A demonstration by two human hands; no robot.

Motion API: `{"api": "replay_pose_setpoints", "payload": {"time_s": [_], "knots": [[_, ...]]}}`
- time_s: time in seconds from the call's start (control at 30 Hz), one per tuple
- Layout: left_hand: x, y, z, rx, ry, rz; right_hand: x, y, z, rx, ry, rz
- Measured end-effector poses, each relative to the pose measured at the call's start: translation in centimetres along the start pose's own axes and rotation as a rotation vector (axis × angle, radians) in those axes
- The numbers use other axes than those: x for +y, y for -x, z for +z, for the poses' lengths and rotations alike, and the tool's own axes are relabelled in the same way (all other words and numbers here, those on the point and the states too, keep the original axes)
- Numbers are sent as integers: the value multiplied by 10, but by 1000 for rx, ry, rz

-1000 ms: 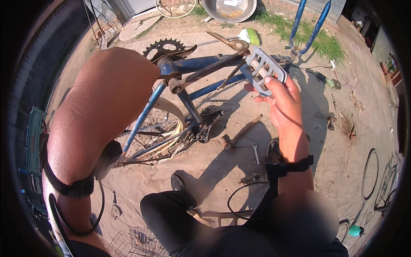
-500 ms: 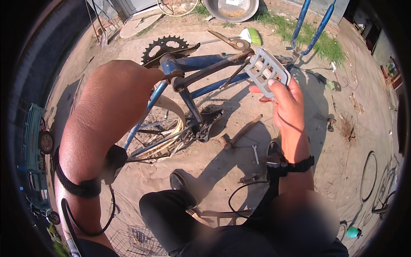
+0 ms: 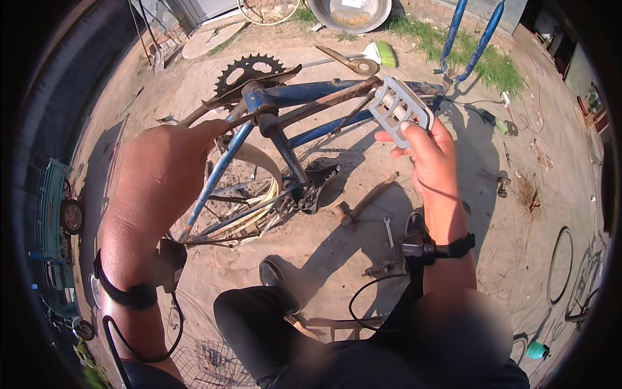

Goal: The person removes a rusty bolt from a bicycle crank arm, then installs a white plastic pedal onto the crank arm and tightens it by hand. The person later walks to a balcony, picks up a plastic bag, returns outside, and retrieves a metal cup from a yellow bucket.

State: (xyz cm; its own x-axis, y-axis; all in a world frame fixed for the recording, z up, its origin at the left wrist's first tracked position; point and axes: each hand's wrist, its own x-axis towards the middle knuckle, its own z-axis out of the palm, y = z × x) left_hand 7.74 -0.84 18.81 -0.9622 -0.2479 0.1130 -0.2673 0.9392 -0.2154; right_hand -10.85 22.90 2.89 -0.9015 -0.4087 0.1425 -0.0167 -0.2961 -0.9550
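A blue bicycle frame (image 3: 298,95) with rusty patches stands in front of me. My right hand (image 3: 427,149) grips a grey pedal (image 3: 400,107), thumb on its near edge; the pedal sits at the end of a rusty crank arm (image 3: 324,104). My left hand (image 3: 172,152) is closed on a thin rusty wrench (image 3: 243,121), whose far end meets the bottom bracket beside the crank's inner end. Most of the left fingers are hidden behind the back of the hand. Behind the bracket is a dark toothed chainring (image 3: 243,70).
A hammer (image 3: 369,198) and a small spanner (image 3: 388,230) lie on the ground by my shoes. Below the frame is a pale-tyred wheel (image 3: 269,175). A green broom (image 3: 382,54), metal basin (image 3: 353,13) and angle grinder (image 3: 502,125) lie farther off.
My left hand has moved left and slightly down, away from the bottom bracket, uncovering more of the wrench. My right hand and the pedal have shifted slightly left.
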Motion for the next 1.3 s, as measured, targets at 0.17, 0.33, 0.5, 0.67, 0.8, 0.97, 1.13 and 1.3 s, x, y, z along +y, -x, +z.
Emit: {"api": "replay_pose_setpoints", "payload": {"time_s": [0.17, 0.33, 0.5, 0.67, 0.8, 0.97, 1.13, 1.3], "knots": [[6, -20, 26, 66, 178, 67, -4, 1, -19, 27, 70, -19], [3, -10, 29, 67, 212, 32, -5, 0, -17, 18, 67, -22], [4, -2, 43, 89, 440, -80, -3, 0, -19, 24, 91, -10], [7, 12, 76, 57, 735, -290, 3, 1, -20, 13, 106, -24], [14, 13, 85, 42, 950, -359, 5, 1, -17, 28, 88, -22], [5, 14, 83, 6, 992, -372, 2, 0, -19, 31, 132, -24], [1, 7, 88, 26, 987, -288, 3, 0, -22, 24, 132, -28], [-4, 22, 94, -18, 1090, -395, 5, -1, -18, 29, 145, -50]]}}
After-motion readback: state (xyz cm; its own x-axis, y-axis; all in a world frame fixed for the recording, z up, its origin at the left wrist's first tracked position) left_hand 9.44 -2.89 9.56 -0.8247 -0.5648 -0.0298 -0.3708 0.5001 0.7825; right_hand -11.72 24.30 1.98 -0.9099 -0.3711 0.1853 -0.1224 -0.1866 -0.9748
